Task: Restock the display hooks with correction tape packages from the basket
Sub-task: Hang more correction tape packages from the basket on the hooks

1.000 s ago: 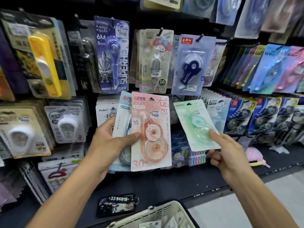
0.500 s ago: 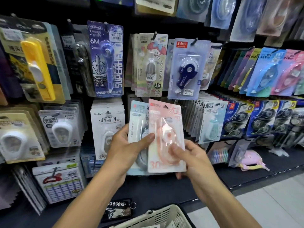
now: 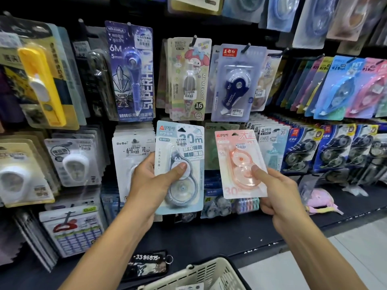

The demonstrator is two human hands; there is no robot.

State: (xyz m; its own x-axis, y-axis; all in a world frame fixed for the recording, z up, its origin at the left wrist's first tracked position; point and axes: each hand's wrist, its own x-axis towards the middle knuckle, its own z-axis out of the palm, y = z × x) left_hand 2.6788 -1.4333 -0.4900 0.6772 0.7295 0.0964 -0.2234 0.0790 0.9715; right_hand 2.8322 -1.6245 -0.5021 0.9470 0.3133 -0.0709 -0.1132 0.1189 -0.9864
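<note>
Head view. I have two correction tape packages in the hands, one each, raised in front of the display rack. My left hand [image 3: 150, 185] grips the blue-grey package [image 3: 180, 166] by its lower left edge, thumb curled across the blister and fingers behind the card. My right hand [image 3: 278, 195] pinches the pink package [image 3: 240, 164] at its lower right corner, thumb on the front of the blister, remaining fingers curled behind. The two packages are held apart, both upright, with the pink one tilted slightly.

Step in hand, as I judge it: the pair is separated and I am matching each to its hook. The green package [image 3: 211, 149] hanging on the rack between them appears to be of the same brand, so the middle row is the likely destination. The next move calls for aligning the hang-hole at the top of one card with a hook tip, then sliding the card back along it.

Count: two packages in hand; one basket [image 3: 211, 273] at the bottom edge of the view, its contents mostly out of frame; one key tag [image 3: 148, 264] on the dark lower shelf just beside the basket.
</note>
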